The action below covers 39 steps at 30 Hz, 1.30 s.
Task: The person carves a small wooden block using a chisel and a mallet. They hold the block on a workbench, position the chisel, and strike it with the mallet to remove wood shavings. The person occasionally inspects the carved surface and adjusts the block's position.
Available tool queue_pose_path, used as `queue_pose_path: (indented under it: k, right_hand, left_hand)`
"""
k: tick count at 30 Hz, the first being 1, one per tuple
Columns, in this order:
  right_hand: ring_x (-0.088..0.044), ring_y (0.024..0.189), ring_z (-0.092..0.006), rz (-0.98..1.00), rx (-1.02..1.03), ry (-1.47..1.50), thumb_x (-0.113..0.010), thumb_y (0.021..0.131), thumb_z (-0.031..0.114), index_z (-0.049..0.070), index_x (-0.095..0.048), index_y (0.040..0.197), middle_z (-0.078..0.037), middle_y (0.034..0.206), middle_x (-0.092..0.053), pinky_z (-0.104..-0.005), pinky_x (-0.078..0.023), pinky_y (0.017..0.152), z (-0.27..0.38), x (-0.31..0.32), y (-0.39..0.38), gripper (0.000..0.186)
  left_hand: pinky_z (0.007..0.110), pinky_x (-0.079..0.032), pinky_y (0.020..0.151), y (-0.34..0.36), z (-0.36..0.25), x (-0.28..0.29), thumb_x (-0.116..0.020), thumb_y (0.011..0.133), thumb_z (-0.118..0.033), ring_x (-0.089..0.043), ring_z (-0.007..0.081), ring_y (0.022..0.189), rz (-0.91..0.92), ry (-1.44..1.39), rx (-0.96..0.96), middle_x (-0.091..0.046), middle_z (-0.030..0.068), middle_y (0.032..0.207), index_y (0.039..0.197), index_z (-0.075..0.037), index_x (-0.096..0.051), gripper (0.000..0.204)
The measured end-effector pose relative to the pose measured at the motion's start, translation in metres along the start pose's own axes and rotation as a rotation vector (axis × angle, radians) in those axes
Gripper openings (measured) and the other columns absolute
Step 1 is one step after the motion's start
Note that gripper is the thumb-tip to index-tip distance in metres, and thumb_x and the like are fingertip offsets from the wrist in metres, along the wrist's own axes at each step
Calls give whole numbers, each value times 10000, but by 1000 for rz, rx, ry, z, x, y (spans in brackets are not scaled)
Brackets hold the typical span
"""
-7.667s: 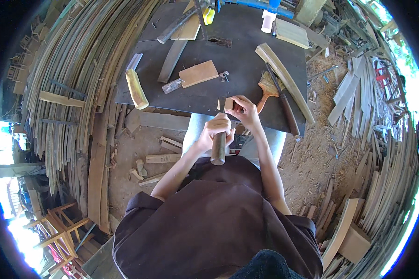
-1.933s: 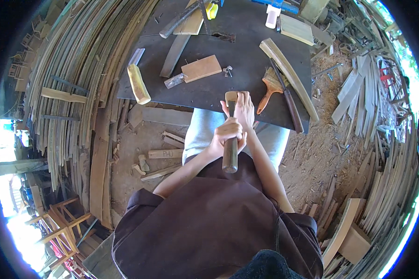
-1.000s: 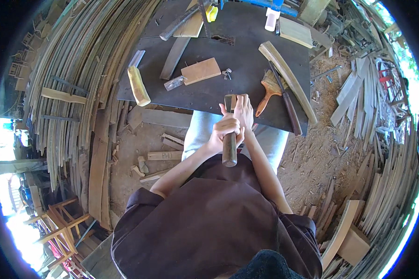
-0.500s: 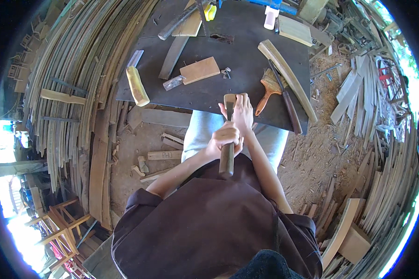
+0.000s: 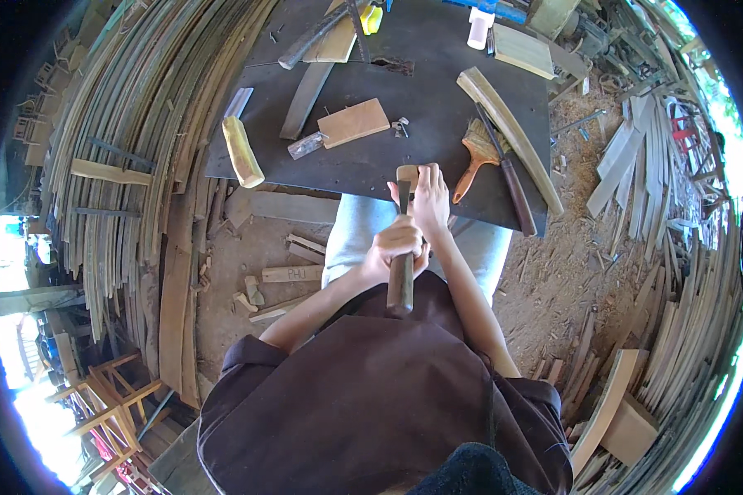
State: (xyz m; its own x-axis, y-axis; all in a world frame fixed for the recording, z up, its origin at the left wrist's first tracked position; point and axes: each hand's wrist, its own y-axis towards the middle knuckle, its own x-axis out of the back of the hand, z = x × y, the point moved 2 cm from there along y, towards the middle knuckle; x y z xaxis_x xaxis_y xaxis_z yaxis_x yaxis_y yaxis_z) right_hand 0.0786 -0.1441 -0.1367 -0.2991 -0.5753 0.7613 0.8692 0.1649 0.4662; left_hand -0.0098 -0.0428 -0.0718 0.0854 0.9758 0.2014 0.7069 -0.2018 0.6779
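Note:
My left hand is wrapped round the wooden handle of a chisel-like tool, its butt pointing toward my chest. Past that fist, a narrow dark blade runs up to a small tan wooden piece at the table's near edge. My right hand is closed on this piece, fingers along its right side and thumb on its left. How the blade meets the wood is hard to make out. A paintbrush with an orange handle lies to the right, beside a dark-handled tool with a slim shaft.
On the dark table lie a reddish wood block, a yellowish wooden piece, a long curved wood strip and a white bottle. Stacked planks line the left. Shavings and offcuts cover the floor.

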Motion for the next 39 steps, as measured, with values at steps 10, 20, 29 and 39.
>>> queue_pose_path:
  k: [10, 20, 29, 39]
  right_hand:
    - [-584, 1014, -324, 84, -50, -26, -622, 809, 109, -3, -507, 1103, -152, 1065, -535, -419, -522, 841, -9, -10, -6, 336]
    - [-601, 905, -354, -41, 5, 27, -768, 785, 426, 22, -505, 1023, -152, 974, -537, -451, -516, 754, -5, -6, -4, 538]
    - [-603, 893, -351, -39, 28, 35, -771, 782, 413, 7, -504, 1042, -158, 964, -541, -443, -521, 760, -7, -8, -5, 551]
    - [-580, 977, -347, 48, -10, 11, -668, 827, 256, 0, -514, 1073, -175, 1030, -539, -428, -509, 819, -10, -10, -7, 387]
  left_hand:
    - [364, -428, 664, 22, 14, -1, -707, 681, 68, -524, 262, 666, -52, 39, 44, -526, 68, 661, 660, -53, -493, 247]
    - [365, -442, 685, 6, 1, -1, -712, 687, 62, -529, 255, 691, 82, 7, 2, -522, 59, 668, 658, -61, -490, 255]
    - [361, -439, 683, 11, 4, -3, -712, 683, 63, -534, 251, 681, 58, 0, -22, -527, 56, 660, 663, -59, -489, 255]
    - [354, -471, 691, 18, 12, 2, -701, 689, 100, -565, 241, 680, 70, 38, 16, -557, 61, 667, 656, -50, -487, 263]
